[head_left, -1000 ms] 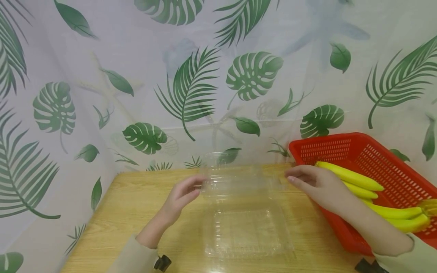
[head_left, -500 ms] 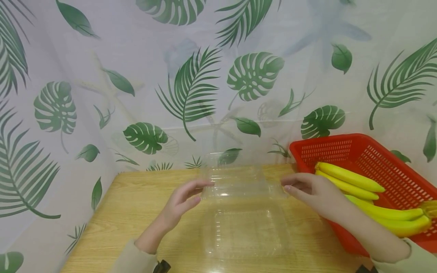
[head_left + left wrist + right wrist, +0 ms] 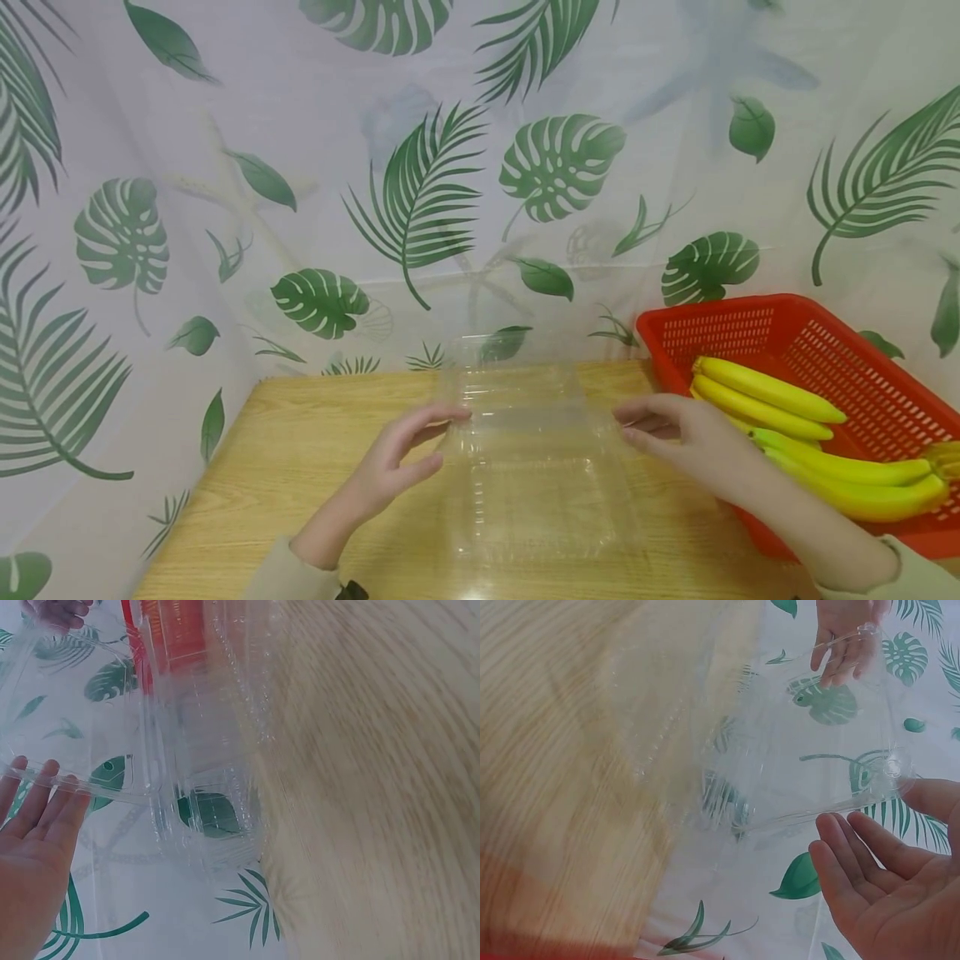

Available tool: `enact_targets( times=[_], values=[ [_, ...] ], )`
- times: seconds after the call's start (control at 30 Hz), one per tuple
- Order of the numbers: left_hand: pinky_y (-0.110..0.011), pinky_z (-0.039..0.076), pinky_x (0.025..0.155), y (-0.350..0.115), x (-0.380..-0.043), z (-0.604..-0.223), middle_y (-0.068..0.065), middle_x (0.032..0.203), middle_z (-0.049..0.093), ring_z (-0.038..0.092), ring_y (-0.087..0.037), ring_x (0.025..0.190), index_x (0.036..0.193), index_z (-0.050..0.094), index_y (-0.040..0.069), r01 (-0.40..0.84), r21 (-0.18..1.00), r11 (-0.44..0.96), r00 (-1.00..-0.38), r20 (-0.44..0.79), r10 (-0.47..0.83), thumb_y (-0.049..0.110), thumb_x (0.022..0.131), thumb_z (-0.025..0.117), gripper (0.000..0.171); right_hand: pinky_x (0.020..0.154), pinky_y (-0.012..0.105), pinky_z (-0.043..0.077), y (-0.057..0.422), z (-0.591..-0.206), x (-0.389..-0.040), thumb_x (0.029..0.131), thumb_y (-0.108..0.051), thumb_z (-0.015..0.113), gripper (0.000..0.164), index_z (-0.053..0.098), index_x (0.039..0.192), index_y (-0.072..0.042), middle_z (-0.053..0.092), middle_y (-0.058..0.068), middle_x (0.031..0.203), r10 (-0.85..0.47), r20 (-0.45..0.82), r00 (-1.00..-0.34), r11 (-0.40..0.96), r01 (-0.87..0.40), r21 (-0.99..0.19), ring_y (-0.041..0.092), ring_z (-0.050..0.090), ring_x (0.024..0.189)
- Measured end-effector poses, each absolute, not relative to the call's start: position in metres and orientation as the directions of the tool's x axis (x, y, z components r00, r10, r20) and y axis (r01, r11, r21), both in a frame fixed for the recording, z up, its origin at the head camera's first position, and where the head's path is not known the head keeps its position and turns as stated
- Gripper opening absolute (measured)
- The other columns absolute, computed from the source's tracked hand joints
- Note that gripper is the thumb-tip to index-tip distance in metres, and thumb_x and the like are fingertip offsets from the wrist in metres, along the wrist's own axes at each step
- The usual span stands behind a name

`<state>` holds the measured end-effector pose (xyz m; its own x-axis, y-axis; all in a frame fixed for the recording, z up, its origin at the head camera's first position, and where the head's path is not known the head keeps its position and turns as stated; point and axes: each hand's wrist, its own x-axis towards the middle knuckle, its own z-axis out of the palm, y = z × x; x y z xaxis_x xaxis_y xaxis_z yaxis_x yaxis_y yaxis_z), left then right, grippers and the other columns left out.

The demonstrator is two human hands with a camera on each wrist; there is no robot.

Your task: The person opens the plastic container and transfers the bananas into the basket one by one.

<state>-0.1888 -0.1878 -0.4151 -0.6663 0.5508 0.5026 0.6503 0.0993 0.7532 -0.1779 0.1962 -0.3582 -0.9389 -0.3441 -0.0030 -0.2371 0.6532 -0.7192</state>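
A clear plastic clamshell container [image 3: 551, 512] rests on the wooden table, its lid [image 3: 517, 421] raised at the far side. In the head view my left hand [image 3: 393, 458] is at the lid's left edge, fingers extended and thumb apart. The left wrist view shows the fingertips of that hand [image 3: 37, 840] touching the lid's rim. My right hand [image 3: 678, 433] is at the opposite edge. In the right wrist view its fingers [image 3: 855, 855] lie along the rim, with the thumb near a corner. See-through plastic makes parts of the outline hard to follow.
A red plastic basket [image 3: 862, 333] stands at the right, holding several yellow bananas [image 3: 772, 392]. My right forearm crosses over its near-left side. A leaf-printed sheet [image 3: 450, 200] hangs behind the wooden table [image 3: 285, 450].
Both hands have come slightly nearer to me and closer together along the lid's sides. More of the bananas shows beyond the right hand. The basket has stayed in place.
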Motion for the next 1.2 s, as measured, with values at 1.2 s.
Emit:
enact_targets(
  times=[1.2],
  values=[
    [-0.063, 0.046, 0.119, -0.19, -0.152, -0.427, -0.004, 0.16, 0.053, 0.05, -0.032, 0.149, 0.15, 0.057, 0.016, 0.69, 0.506, 0.518, -0.707, 0.315, 0.633, 0.0, 0.076, 0.082, 0.08, 0.093, 0.039, 0.066, 0.202, -0.387, -0.172, 0.1, -0.027, 0.075, 0.036, 0.073, 0.13, -0.008, 0.078, 0.005, 0.122, -0.339, -0.11, -0.934, 0.674, -0.159, -0.721, 0.017, 0.072, 0.106]
  ],
)
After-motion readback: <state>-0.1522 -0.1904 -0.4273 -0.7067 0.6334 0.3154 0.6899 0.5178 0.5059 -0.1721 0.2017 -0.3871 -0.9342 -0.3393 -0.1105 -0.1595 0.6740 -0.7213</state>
